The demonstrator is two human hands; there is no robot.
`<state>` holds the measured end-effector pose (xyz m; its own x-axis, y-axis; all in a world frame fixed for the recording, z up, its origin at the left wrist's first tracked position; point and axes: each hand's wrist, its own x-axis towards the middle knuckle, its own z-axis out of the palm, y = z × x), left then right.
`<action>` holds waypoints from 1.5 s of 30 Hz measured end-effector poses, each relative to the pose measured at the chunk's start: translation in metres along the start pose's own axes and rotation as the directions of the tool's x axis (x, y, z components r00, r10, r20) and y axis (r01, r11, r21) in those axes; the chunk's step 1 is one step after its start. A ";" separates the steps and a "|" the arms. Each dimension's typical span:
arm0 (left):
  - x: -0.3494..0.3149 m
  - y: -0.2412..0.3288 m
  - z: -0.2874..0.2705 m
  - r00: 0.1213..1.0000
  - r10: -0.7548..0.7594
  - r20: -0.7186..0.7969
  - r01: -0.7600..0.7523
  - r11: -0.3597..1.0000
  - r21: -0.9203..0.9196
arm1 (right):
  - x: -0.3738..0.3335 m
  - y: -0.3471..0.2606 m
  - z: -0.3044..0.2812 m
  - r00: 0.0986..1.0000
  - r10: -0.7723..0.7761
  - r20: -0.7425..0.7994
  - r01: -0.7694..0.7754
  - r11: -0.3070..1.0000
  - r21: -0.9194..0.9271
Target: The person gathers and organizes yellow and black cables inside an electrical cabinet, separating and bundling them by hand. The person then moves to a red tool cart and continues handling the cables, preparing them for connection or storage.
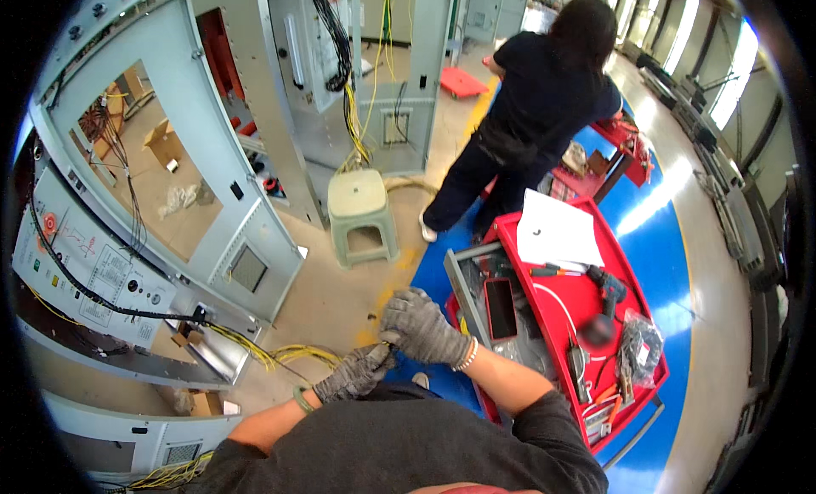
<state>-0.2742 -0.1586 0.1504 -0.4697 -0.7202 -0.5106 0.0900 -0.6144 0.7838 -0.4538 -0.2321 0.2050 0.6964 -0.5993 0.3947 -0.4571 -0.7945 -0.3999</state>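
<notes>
My two hands, in dark grey work gloves, come together in front of my body. My left hand (355, 373) is closed, its fingertips close under the right one. My right hand (425, 327) is curled into a grip just above and to the right of it. Whatever they pinch between them is too small and covered to make out. A bundle of yellow wires (297, 353) runs from the cabinet on the left toward my left wrist; I cannot tell whether a wire reaches into the fingers.
At right stands a red tool cart (544, 311) with an open drawer, a phone (501, 309), a cordless drill (609, 292), white paper (557, 229) and a plastic bag (639, 349). A plastic stool (360, 196) stands ahead. Open grey cabinet doors (208, 196) flank the left. A person (544, 94) stands beyond the cart.
</notes>
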 end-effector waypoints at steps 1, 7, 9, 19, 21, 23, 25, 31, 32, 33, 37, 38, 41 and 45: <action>-0.003 0.001 -0.002 0.998 0.052 -0.025 -0.053 0.998 -0.037 | -0.004 -0.002 0.001 0.998 -0.014 -0.068 0.017 0.999 0.048; -0.027 0.016 0.008 0.966 0.151 -0.212 -0.196 0.958 -0.209 | -0.022 -0.015 0.015 0.982 0.113 -0.152 -0.046 0.921 0.387; -0.030 0.017 0.005 0.969 0.135 -0.209 -0.182 0.957 -0.226 | -0.025 -0.021 0.018 0.980 0.165 -0.114 -0.129 0.953 0.272; -0.025 0.019 -0.001 0.959 0.183 -0.218 -0.180 0.983 0.032 | -0.009 -0.044 0.010 0.944 0.292 0.153 -0.324 0.731 0.600; -0.029 0.025 0.003 0.949 0.160 -0.272 -0.160 0.987 0.023 | -0.014 -0.046 0.009 0.954 0.252 0.164 -0.299 0.747 0.593; -0.026 0.019 0.001 0.917 0.287 -0.276 -0.282 0.958 0.058 | -0.021 -0.036 0.025 0.989 0.147 0.025 -0.134 0.802 0.582; -0.032 0.040 0.013 0.902 0.299 -0.312 -0.278 0.954 0.113 | -0.023 -0.027 0.026 0.993 0.103 -0.066 -0.047 0.820 0.571; -0.033 0.041 -0.022 0.806 0.381 -0.453 -0.317 0.924 0.213 | -0.086 0.018 0.041 0.835 0.476 0.275 -0.438 0.275 0.856; -0.039 0.038 -0.025 0.837 0.315 -0.448 -0.287 0.949 0.131 | -0.098 0.025 0.040 0.799 0.537 0.272 -0.477 0.290 0.830; -0.045 0.049 -0.020 0.862 0.262 -0.433 -0.264 0.963 0.059 | -0.105 0.033 0.038 0.765 0.593 0.251 -0.507 0.313 0.803; -0.059 0.064 -0.021 0.893 0.217 -0.395 -0.237 0.972 -0.001 | -0.095 0.041 0.027 0.765 0.610 -0.206 -0.394 0.696 0.600; -0.061 0.067 -0.022 0.896 0.228 -0.382 -0.249 0.969 -0.006 | -0.086 0.042 0.025 0.763 0.577 -0.292 -0.374 0.762 0.529; -0.064 0.071 -0.023 0.906 0.234 -0.352 -0.250 0.968 -0.003 | -0.049 0.038 0.009 0.799 0.340 -0.497 -0.272 0.940 0.205; -0.072 0.074 -0.024 0.913 0.241 -0.330 -0.233 0.970 0.064 | 0.010 0.008 0.005 0.877 0.070 -0.475 -0.071 0.997 0.017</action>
<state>-0.2131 -0.1602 0.2366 -0.1168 -0.9117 -0.3938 0.1407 -0.4077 0.9022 -0.4480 -0.2441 0.2012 0.3157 -0.6282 0.7111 -0.4959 -0.7482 -0.4408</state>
